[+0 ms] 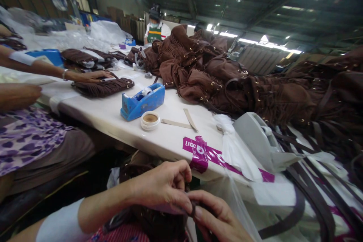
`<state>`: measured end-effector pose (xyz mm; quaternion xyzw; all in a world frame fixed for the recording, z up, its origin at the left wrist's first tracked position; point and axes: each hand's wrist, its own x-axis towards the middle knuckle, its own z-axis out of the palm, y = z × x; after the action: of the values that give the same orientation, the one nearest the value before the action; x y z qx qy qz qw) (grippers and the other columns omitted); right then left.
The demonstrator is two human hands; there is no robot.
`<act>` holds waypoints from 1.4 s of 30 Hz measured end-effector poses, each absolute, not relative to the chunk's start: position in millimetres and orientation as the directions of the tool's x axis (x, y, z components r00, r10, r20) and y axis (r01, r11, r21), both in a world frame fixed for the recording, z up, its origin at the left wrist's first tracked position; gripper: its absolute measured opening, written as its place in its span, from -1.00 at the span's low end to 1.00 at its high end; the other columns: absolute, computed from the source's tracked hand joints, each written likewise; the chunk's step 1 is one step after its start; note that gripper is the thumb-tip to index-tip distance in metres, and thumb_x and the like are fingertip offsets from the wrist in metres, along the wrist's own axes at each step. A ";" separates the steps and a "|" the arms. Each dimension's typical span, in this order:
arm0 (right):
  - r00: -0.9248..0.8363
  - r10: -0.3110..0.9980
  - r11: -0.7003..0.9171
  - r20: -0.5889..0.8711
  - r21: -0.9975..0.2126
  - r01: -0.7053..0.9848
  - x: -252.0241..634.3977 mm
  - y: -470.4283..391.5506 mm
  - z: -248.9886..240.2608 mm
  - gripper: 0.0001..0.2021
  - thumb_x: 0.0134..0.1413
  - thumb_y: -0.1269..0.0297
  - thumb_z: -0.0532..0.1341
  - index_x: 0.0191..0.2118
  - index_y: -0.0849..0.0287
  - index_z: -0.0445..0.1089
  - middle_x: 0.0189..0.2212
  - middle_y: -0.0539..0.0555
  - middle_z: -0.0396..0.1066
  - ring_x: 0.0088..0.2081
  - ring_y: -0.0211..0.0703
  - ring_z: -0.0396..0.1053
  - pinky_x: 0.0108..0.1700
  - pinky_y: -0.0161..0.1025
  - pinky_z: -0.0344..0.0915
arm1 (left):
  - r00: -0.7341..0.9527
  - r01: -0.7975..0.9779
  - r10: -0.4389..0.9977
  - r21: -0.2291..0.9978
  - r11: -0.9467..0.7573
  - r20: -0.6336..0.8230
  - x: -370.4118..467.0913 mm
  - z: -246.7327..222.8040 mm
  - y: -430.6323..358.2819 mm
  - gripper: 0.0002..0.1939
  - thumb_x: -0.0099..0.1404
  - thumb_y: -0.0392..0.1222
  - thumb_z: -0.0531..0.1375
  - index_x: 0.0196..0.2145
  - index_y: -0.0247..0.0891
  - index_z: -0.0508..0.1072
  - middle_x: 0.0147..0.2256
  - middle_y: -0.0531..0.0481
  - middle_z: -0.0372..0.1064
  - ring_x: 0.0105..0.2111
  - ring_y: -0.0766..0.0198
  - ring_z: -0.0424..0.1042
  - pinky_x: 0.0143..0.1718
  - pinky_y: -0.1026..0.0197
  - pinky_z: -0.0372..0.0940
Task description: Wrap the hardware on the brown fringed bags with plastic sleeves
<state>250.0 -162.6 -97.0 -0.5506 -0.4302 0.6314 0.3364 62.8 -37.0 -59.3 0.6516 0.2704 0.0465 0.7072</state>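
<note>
My left hand (163,185) and my right hand (215,213) meet low in the view, over my lap. Both are closed, pinching a thin dark brown strap (193,208) between thumbs and fingers; its ends are hidden. Beneath them a dark brown bag (160,225) rests on my lap, partly covered by my hands and forearm. A white band (61,223) wraps my left forearm. Just beyond my hands is the table's edge, with purple printed tape (200,155) stuck on it.
On the white table (102,107) are a blue tape dispenser (143,100), a round tub (150,121), two beige strips (177,123) and a grey dispenser (255,140). Brown fringed bags (198,72) are piled behind. At left, a co-worker's hand (93,76) rests on a fringed bag (104,87).
</note>
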 end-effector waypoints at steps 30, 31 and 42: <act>-0.192 0.907 -0.412 -0.374 -0.881 -0.232 232.7 -155.7 -96.3 -0.49 -0.09 -0.15 0.40 -0.28 0.16 0.26 -0.58 -0.15 0.30 -0.64 -0.45 0.22 -0.58 -0.48 0.13 | 0.871 0.432 0.171 0.883 0.182 -0.461 53.6 -64.9 -44.4 -0.65 0.36 0.08 0.05 -0.36 -0.25 0.40 -0.49 0.03 0.43 -0.62 0.34 0.34 -0.51 0.32 0.24; -0.179 0.913 -0.402 -0.367 -0.886 -0.230 230.3 -154.3 -97.0 -0.47 -0.11 -0.16 0.41 -0.29 0.15 0.24 -0.55 -0.16 0.31 -0.64 -0.45 0.23 -0.57 -0.47 0.17 | 0.864 0.444 0.199 0.886 0.135 -0.463 54.1 -63.4 -45.1 -0.67 0.37 0.04 0.03 -0.36 -0.24 0.39 -0.49 0.04 0.41 -0.63 0.35 0.33 -0.51 0.33 0.23; -0.123 0.911 -0.408 -0.393 -0.902 -0.144 228.6 -147.3 -85.2 -0.59 -0.06 0.01 0.39 -0.39 0.16 0.21 -0.63 -0.19 0.29 -0.64 -0.42 0.30 -0.57 -0.47 0.14 | 0.819 0.467 0.350 0.882 0.055 -0.455 47.6 -61.7 -42.6 -0.89 0.24 -0.15 0.15 -0.36 -0.23 0.33 -0.47 0.12 0.28 -0.49 0.34 0.30 -0.50 0.38 0.19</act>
<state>228.6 -147.3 -85.2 -0.5254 -0.3653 0.6542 0.4031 47.6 -42.6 -61.7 0.6860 0.2979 -0.0443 0.6623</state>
